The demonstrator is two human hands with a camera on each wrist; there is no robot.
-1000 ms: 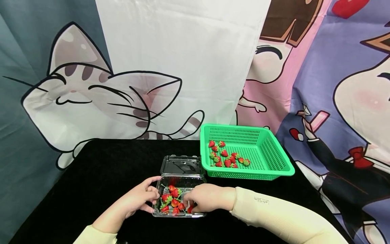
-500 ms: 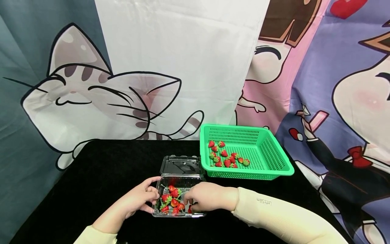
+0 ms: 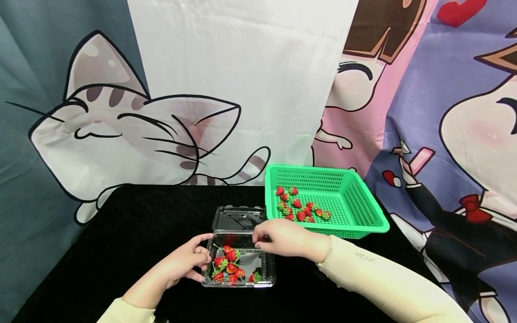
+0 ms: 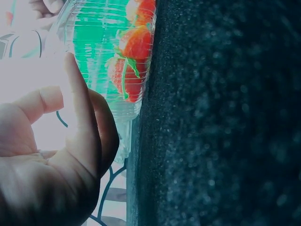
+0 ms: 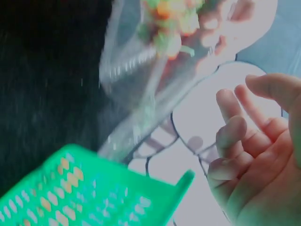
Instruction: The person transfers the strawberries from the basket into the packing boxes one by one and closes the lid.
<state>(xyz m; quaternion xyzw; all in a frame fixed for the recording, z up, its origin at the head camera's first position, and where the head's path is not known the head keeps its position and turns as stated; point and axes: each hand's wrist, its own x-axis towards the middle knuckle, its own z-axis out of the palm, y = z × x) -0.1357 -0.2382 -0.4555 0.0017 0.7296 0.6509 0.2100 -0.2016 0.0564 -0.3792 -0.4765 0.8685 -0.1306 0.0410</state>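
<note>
In the head view, a clear plastic clamshell box [image 3: 250,259] lies with its lid [image 3: 236,219] folded back. Red strawberries [image 3: 231,268] with green leaves fill its left part; one strawberry [image 3: 253,277] sits apart at the front right corner. My left hand [image 3: 190,258] holds the box by its left side, its fingers spread along the wall. The left wrist view shows strawberries [image 4: 134,44] through the ribbed plastic beside that hand. My right hand [image 3: 284,237] is raised over the box's back right corner, its fingers loosely curled and empty, as the right wrist view [image 5: 254,141] confirms.
A green perforated basket [image 3: 365,199] stands behind and to the right of the box, close to its lid. Several strawberries [image 3: 300,215] are gathered in the basket's left half. A black cloth [image 3: 133,242] covers the table, and a cartoon-printed curtain [image 3: 242,54] hangs behind it.
My right hand has let go of a strawberry at the box's front right and has lifted back toward the basket. The left hand and the box have stayed in place.
</note>
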